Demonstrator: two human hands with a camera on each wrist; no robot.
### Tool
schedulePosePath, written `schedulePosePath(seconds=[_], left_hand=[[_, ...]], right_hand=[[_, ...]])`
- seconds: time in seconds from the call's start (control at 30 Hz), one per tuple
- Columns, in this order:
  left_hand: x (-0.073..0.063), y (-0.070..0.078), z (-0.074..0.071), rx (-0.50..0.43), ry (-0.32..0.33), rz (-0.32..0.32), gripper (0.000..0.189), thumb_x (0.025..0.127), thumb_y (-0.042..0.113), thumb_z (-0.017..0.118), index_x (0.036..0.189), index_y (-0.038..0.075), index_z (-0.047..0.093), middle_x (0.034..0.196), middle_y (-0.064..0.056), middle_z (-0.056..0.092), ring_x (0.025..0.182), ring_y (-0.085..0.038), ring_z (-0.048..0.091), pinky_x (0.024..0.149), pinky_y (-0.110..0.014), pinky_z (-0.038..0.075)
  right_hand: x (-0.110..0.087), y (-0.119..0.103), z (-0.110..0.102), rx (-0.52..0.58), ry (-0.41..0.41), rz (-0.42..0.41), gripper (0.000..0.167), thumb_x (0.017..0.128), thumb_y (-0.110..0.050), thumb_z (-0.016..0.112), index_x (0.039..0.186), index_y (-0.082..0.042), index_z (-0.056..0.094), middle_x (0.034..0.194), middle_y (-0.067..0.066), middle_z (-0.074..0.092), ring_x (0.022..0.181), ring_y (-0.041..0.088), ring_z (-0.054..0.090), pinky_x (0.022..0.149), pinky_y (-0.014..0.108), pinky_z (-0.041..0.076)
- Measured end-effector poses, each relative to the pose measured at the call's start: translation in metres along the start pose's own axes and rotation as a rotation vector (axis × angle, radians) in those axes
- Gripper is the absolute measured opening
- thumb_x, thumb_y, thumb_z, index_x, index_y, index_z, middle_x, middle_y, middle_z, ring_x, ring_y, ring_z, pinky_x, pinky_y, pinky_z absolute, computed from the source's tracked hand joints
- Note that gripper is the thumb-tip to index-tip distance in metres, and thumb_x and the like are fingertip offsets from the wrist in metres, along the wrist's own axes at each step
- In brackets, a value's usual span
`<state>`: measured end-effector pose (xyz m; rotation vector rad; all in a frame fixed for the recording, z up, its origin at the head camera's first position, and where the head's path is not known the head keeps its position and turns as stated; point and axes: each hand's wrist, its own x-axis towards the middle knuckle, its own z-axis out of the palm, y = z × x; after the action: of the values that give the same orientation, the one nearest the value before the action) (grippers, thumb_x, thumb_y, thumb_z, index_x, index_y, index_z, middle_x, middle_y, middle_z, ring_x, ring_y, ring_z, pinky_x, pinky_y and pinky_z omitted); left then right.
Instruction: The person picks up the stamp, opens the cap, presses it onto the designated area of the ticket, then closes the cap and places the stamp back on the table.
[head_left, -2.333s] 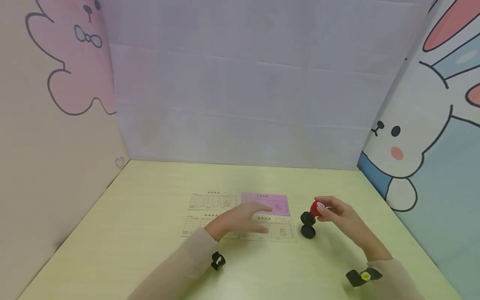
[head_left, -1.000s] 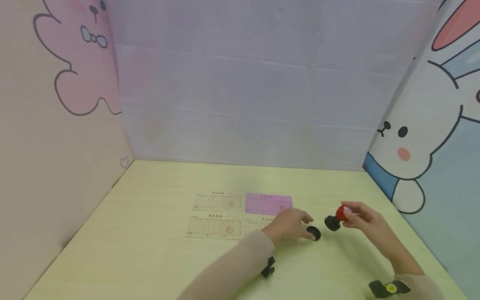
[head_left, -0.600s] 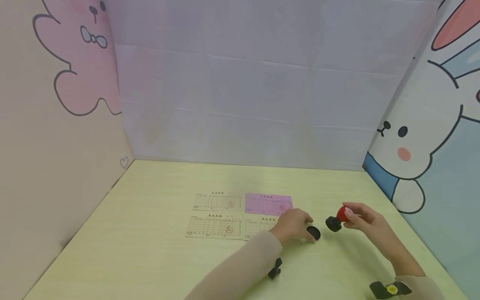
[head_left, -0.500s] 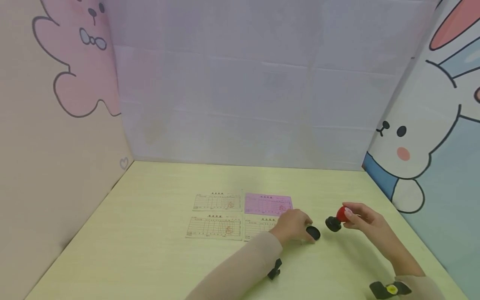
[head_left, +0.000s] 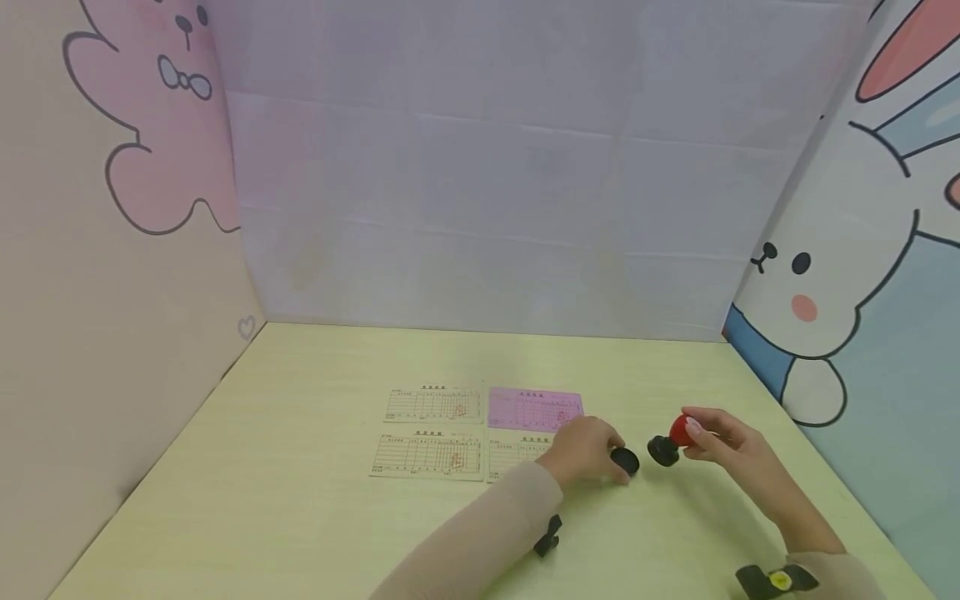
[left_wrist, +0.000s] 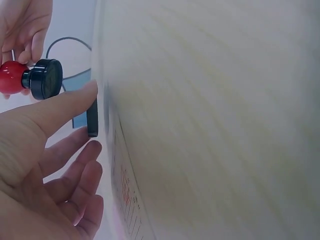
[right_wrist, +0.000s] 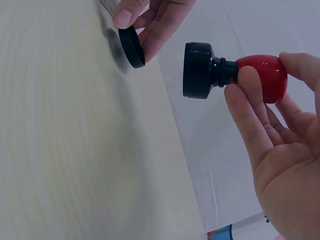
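My right hand (head_left: 729,442) holds a stamp by its round red handle, fingertips and thumb pinching it. The stamp (right_wrist: 197,70) has a wide black head, which points toward the left hand. My left hand (head_left: 583,450) pinches a round black cap (right_wrist: 132,47) by its edge between thumb and fingers. In the right wrist view the cap is tilted close over the table, a small gap away from the stamp's head. The left wrist view shows the cap (left_wrist: 92,117) edge-on, with the other fingers loosely bent below it.
Several printed slips lie left of the hands: two pale ones (head_left: 427,456) at the left, a purple one (head_left: 534,408) at the back, and one partly hidden by the left hand. Each bears a small red mark. Cartoon-printed side walls and a pale back wall (head_left: 480,167) enclose the table (head_left: 300,517).
Since the oldest frame, my left hand has moved right from over the slips and taken hold of the cap. The stamp moved right, away from the cap; recently both hands stay nearly still.
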<state>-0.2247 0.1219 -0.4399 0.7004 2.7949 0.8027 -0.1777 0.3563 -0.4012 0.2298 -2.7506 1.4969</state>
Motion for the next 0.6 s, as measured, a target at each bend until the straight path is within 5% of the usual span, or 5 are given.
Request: schedulePosePath(seconds=[0.6], left_hand=[[-0.013, -0.003, -0.021, -0.144, 0.015, 0.005, 0.044, 0.075, 0.036, 0.089, 0.114, 0.021, 0.075, 0.112, 0.013, 0.071, 0.103, -0.004, 0.063, 0.090, -0.022, 0.048]], right_hand=[[0.002, -0.009, 0.006, -0.005, 0.021, 0.005, 0.050, 0.105, -0.034, 0.054, 0.142, -0.001, 0.049, 0.117, 0.016, 0.065, 0.091, 0.024, 0.070, 0.080, 0.019, 0.053]])
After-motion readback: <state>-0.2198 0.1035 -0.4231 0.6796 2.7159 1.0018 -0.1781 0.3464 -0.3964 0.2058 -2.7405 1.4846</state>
